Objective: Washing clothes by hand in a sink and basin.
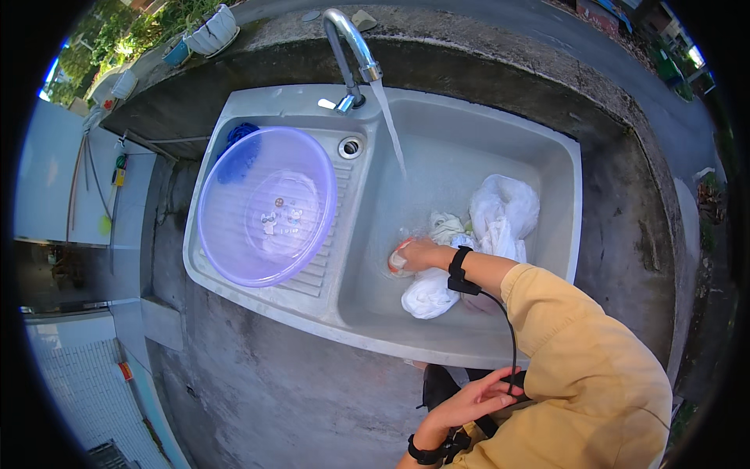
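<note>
My right hand (417,255) is down in the sink basin (463,138), in shallow water, closed over a small orange-and-white item (400,258) that I cannot identify. Around it lie wet white cloths (430,295), a pale crumpled cloth (446,227) and a larger white fabric bundle (504,202). From the curved chrome faucet (350,38) a stream of water runs into the basin. Outside the front rim, my left hand (469,401) has its fingers apart beside my right sleeve, touching or close to a black cable (511,328) from the right wrist strap (463,272).
A translucent purple basin (266,258) sits on the ribbed washboard (310,278) left of the sink, beside a drain hole (350,148). Something dark blue (241,132) is behind it. Concrete ledge (445,55) borders the back, with potted plants (211,32) at left.
</note>
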{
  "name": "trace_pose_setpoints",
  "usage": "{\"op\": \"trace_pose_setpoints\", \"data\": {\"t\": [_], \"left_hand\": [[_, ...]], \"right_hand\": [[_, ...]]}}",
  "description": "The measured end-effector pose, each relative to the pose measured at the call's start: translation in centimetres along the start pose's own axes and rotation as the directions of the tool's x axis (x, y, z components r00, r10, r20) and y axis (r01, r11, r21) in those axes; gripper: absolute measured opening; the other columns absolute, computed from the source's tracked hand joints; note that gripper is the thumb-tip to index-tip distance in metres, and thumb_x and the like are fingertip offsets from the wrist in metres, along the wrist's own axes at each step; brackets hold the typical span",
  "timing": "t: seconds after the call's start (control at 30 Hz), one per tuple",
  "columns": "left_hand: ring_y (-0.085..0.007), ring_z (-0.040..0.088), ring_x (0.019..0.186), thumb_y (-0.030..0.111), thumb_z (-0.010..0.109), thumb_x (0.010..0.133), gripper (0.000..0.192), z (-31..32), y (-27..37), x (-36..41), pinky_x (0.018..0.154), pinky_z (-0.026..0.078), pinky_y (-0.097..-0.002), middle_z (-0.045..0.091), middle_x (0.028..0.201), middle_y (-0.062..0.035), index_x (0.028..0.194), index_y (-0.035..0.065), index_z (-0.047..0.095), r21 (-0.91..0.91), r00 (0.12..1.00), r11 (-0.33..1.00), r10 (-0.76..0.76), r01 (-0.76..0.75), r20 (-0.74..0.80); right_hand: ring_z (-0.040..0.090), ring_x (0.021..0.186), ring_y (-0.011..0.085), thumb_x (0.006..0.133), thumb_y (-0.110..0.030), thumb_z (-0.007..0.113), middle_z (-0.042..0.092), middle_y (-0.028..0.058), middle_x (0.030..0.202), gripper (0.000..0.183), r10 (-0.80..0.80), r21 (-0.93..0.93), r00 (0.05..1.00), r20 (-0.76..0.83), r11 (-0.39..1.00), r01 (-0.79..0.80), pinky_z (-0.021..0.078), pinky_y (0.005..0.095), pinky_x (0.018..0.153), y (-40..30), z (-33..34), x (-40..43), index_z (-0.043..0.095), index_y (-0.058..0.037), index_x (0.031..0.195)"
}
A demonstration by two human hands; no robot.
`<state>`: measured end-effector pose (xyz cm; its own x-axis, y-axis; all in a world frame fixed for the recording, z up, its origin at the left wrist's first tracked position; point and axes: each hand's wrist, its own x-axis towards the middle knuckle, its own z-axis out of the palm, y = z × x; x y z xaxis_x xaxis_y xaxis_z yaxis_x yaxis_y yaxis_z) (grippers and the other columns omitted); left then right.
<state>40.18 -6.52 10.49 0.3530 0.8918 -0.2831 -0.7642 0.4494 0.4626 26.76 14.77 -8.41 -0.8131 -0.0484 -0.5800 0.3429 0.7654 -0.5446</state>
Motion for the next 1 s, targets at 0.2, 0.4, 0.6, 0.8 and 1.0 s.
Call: {"op": "trace_pose_setpoints", "data": {"t": [0.2,0.4,0.6,0.8,1.0], "left_hand": [[-0.0142,0.052,0.104,0.013,0.056,0.087,0.061,-0.6,1.1,0.8,0.087,0.042,-0.0263,0.053,0.118,-0.0118,0.139,0.0089,0.024,0.041,1.0,0.999,-0.004,0.004,-0.006],[-0.0099,0.052,0.094,0.018,0.057,0.087,0.061,-0.5,1.4,0.5,0.083,0.043,-0.0237,0.055,0.114,-0.0105,0.138,0.0085,0.025,0.141,0.999,0.99,0.026,-0.021,-0.037],[-0.0103,0.053,0.092,0.018,0.057,0.087,0.06,-0.6,0.8,-0.5,0.082,0.043,-0.0238,0.056,0.109,-0.0111,0.138,0.0086,0.026,0.144,0.998,0.989,0.045,-0.037,-0.049],[-0.0124,0.052,0.096,0.018,0.058,0.087,0.06,-0.2,1.7,-0.6,0.084,0.042,-0.0255,0.054,0.112,-0.0118,0.138,0.0091,0.027,0.18,1.0,0.983,0.021,-0.018,-0.012],[-0.0141,0.052,0.1,0.017,0.057,0.087,0.061,-0.3,1.6,0.6,0.086,0.043,-0.027,0.052,0.119,-0.0127,0.138,0.01,0.025,0.202,0.996,0.978,0.069,-0.058,-0.047]], "right_hand": [[0.057,0.094,0.0378,0.08,-0.019,0.048,0.06,0.023,0.099,0.039,0.119,0.111,0.957,-0.265,0.99,-0.093,0.0445,0.0431,0.079,1.7,-7.6,0.1,0.047,-0.0014,0.115],[0.055,0.092,0.0439,0.074,-0.019,0.06,0.051,0.0302,0.108,0.06,0.214,-0.093,0.933,-0.288,0.964,-0.25,0.0455,0.0461,0.077,4.0,-6.8,-2.6,0.035,0.0027,0.125],[0.054,0.097,0.0409,0.053,-0.021,0.078,0.034,0.0251,0.131,0.086,0.218,-0.51,0.949,0.228,0.857,-0.075,0.0447,0.0404,0.085,3.8,-0.9,-6.5,0.039,-0.0118,0.128],[0.06,0.078,0.0269,0.068,-0.025,0.06,0.06,0.0162,0.086,0.034,0.252,0.335,0.955,-0.158,0.923,-0.189,0.0496,0.0396,0.071,5.4,-10.7,-6.6,0.061,-0.0043,0.095],[0.056,0.095,0.0393,0.077,-0.027,0.055,0.051,0.0242,0.114,0.05,0.429,0.31,0.736,-0.524,0.901,-0.304,0.0441,0.0567,0.075,9.6,-12.7,-4.2,0.046,-0.0045,0.12]]}}
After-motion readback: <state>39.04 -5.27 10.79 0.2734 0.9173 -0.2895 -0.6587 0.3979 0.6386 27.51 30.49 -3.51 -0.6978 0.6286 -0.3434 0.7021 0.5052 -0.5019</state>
